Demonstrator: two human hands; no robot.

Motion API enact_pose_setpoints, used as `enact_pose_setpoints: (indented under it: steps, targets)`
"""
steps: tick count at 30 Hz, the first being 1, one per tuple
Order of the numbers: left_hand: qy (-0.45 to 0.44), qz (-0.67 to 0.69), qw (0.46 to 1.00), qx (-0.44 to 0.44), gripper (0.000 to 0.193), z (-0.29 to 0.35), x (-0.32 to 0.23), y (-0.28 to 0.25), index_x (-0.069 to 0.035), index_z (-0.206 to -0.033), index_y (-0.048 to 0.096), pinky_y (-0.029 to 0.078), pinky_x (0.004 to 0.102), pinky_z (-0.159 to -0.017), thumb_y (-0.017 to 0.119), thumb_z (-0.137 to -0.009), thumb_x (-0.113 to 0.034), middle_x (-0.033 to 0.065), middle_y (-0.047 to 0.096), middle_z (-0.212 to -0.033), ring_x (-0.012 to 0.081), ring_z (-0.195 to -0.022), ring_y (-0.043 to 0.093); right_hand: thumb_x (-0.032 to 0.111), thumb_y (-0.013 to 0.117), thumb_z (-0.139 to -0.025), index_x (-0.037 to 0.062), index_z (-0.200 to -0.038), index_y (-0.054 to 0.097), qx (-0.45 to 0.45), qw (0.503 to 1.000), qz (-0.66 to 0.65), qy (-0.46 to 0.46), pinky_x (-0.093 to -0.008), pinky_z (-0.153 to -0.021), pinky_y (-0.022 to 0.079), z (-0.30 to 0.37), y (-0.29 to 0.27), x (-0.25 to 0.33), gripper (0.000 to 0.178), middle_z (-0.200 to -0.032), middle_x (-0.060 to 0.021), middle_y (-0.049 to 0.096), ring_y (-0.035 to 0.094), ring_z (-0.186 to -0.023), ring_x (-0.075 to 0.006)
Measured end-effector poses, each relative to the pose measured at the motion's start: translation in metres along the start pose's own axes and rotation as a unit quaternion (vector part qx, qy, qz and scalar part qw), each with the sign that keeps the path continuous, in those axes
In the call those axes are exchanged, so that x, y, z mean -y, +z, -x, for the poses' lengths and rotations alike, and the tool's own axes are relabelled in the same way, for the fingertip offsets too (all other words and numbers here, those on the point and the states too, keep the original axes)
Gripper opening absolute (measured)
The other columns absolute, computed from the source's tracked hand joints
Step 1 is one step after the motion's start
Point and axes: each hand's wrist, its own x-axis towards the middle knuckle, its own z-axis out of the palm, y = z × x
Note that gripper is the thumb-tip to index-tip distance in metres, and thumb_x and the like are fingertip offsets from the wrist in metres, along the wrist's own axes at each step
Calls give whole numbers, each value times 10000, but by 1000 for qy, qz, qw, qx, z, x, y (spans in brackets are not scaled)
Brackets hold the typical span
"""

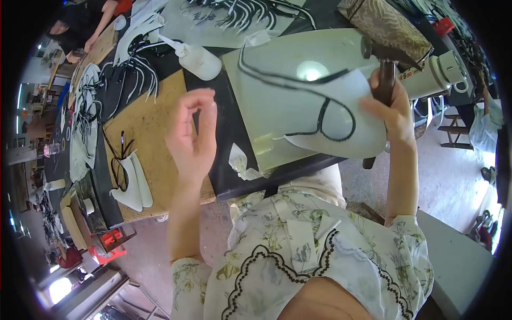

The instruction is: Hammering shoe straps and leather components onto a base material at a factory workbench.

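Your right hand (393,106) grips a hammer (388,82) plus the black-trimmed white panel (364,127) — over the desk's (221,176) near edge; left hand (192,133) loosely curled, seemingly empty. Light, flexible panel, I'd judge — pinch its plain margin.

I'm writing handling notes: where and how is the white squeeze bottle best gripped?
Probably around the wide body of the white squeeze bottle, with the left hand coming from the near side: its thin nozzle points away to the far left.
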Motion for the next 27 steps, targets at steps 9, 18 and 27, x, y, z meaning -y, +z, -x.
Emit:
enact_pose_setpoints:
  steps: [9,18,27]
  targets:
    - [-210,-91,816,531,179,-78,-79,-3,-15,-832,633,371,226,-448,631,-942,-156,-32,530,-542,42,-478,496,-72,746,-778,86,-921,474,10,992,-102,-72,-215,-655,392,41,50,-6,345,-850,9,510,507,-763,-55]
    - [328,-314,838,303,269,-49,-18,47,-44,-966,634,472,410,-859,727,-830,-257,79,617,-1006,290,-983,593,10,767,-773,65,-877,476,-144,984,101,22,-225,-589,383,31,44,-91,314,-749,37,463,441,-651,-55]
    - [278,-239,809,459,294,35,-6,37,-54,-770,612,440,439,-995,692,-844,-327,77,612,-895,268,-1039,577,54,773,-774,71,-861,468,-156,982,75,81,-220,-574,374,35,43,-91,318,-742,44,481,435,-639,-43]
